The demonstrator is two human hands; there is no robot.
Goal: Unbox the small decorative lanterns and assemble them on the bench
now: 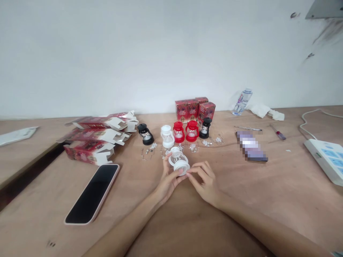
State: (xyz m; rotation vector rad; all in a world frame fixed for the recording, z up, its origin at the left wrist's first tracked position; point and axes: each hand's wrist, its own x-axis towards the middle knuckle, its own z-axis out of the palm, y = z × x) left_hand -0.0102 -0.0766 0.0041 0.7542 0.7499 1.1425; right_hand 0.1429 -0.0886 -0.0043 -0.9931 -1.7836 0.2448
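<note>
My left hand (168, 180) grips a small white toy lantern (178, 159) tipped on its side just above the wooden table (187, 221). My right hand (204, 180) pinches at the lantern's white base with thumb and fingertips. Behind it stand another white lantern (167, 136), two red lanterns (178, 131) (192, 130) and two black lanterns (145, 134) (205, 127). Small metal and white parts (192, 146) lie scattered in front of them.
Several opened red cartons (93, 137) lie at left, closed red boxes (194, 109) at the back. A phone (93, 192) lies face up at front left. A water bottle (242, 101), tissue (264, 110), screwdriver (278, 134), tweezers (248, 128) and power strip (325, 159) sit at right.
</note>
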